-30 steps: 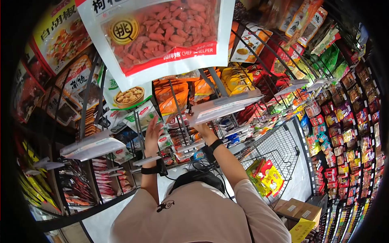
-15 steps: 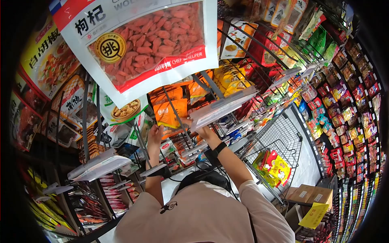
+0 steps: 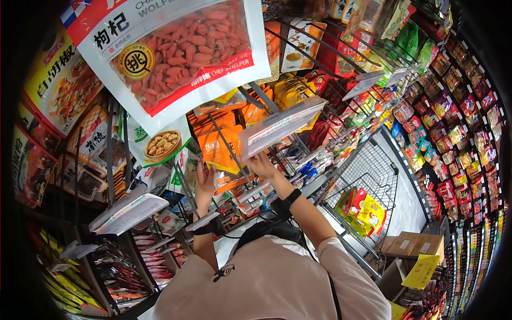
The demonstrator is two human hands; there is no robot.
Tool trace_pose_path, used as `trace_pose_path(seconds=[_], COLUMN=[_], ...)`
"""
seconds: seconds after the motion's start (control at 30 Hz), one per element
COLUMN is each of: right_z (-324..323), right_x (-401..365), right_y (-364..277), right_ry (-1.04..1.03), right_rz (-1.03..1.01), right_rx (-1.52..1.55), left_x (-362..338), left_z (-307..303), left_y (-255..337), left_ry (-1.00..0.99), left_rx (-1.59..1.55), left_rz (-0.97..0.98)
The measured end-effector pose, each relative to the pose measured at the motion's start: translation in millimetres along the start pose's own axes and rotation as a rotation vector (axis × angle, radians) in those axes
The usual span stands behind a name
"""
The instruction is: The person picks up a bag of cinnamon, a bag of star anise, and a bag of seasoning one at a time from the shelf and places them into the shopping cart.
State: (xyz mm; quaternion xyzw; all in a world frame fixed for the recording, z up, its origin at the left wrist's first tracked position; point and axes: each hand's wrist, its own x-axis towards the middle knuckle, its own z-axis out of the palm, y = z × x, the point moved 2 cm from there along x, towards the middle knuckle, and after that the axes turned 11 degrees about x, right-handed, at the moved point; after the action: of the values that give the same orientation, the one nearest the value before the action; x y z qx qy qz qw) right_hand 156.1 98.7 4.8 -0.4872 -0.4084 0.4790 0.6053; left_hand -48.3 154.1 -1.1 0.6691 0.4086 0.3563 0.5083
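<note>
the left hand [image 3: 205,180] is reaching up with fingers spread and gripping nothing, its fingertips resting at the lower left edge of an orange packet [image 3: 217,148] that is hanging on a peg of the wire rack [image 3: 250,98], just below a big wolfberry bag [image 3: 170,50] whose clear window is showing red berries. the right hand [image 3: 262,164] is sitting just right of that packet under a white price strip [image 3: 280,125]; whether it is closed i cannot tell. to the right, a wire shopping cart [image 3: 373,170] is holding yellow and red packets [image 3: 364,211] in its near corner, with shut cardboard boxes [image 3: 415,244] lying beside it.
</note>
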Motion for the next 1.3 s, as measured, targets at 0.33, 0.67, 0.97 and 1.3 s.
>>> trace_pose_path(seconds=[0.33, 0.67, 0.97, 1.3], right_z=[-1.3, 1.3, -2.6, -9.7], right_x=[-6.8, -46.3, -83.3, -113.9], right_y=[13.7, -17.9, -49.5, -58.2], right_ry=[0.002, -0.039, -0.021, -0.086], right_rz=[-0.075, -0.031, 0.186, 0.200], right_rx=[0.120, 0.222, 0.087, 0.053], left_x=[-9.0, -24.7, -35.7, -48.0], left_z=[2.0, -5.6, -9.7, -6.9], left_y=[7.8, 9.4, 25.6, 48.4], left_ry=[-0.027, -0.162, -0.392, -0.569], left_rx=[-0.019, 0.044, -0.006, -0.107], left_rz=[0.030, -0.047, 0.003, -0.168])
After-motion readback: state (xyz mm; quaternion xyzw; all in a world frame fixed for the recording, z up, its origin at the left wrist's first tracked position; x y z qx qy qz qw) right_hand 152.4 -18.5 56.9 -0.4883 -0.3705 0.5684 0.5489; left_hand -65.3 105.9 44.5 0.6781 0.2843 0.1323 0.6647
